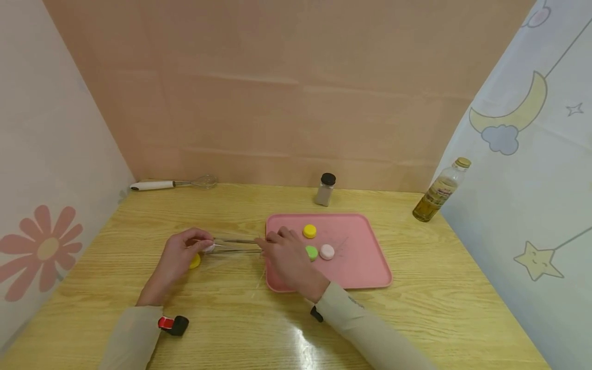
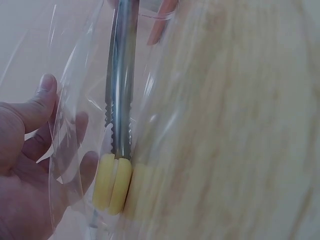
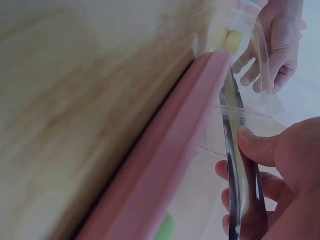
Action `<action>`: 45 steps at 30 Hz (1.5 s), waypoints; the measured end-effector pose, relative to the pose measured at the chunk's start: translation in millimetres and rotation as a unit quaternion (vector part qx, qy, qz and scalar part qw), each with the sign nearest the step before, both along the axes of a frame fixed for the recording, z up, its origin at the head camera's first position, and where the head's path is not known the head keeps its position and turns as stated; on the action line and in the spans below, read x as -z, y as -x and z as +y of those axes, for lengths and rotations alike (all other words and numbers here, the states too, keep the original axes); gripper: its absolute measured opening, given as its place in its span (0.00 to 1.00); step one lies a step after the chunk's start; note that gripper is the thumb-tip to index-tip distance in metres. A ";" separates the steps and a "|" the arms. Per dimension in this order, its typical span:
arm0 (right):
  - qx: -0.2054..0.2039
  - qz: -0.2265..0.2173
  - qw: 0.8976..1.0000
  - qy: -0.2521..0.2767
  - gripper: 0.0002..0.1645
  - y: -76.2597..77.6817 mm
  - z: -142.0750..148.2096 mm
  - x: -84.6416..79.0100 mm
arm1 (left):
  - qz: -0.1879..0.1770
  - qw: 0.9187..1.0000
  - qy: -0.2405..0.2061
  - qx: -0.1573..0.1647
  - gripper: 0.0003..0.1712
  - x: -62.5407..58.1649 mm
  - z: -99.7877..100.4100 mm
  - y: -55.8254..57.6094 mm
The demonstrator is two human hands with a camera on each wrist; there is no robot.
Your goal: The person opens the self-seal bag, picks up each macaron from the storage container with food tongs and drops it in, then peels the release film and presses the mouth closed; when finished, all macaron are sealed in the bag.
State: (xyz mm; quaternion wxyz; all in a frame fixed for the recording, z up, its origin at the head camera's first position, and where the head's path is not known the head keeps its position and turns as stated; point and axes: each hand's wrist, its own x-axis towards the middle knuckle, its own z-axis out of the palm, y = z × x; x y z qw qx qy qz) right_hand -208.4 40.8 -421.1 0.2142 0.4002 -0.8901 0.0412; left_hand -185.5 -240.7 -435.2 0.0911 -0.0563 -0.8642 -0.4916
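Observation:
My left hand holds a clear plastic bag, thumb on one side and fingers showing through the film. In my right hand are metal tongs, gripped between thumb and fingers. The tongs reach left through the bag's printed opening. At their serrated tips a pale macaron shows by my left fingers. Close below lies a yellow macaron, on edge in the left wrist view. My right forearm crosses the front of a pink tray.
On the tray sit a yellow macaron, a green macaron and a pale pink macaron. Behind it stands a spice jar. An oil bottle is at the back right, a whisk at the back left.

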 end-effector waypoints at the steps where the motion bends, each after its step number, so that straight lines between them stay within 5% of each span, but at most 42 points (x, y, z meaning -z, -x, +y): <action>1: 0.002 -0.001 1.000 -0.003 0.20 0.0 -0.3 0.2 | 0.001 1.000 0.000 0.000 0.08 0.1 0.4 0.3; 19: 0.037 -0.055 0.998 -0.008 0.21 -5.2 -6.1 1.5 | 0.004 1.000 0.001 -0.003 0.09 2.9 2.7 1.7; 30: 0.030 0.004 0.999 -0.017 0.20 -6.8 11.0 -2.0 | -0.006 1.000 0.009 -0.009 0.09 3.4 0.7 1.1; 38: -0.009 0.068 0.997 0.034 0.22 -11.0 40.3 0.5 | 0.001 1.000 0.017 -0.006 0.10 6.3 -3.6 1.2; 45: 0.005 0.026 0.998 0.049 0.23 -25.2 74.1 -7.2 | 0.009 1.000 0.017 -0.006 0.09 5.4 -3.6 0.4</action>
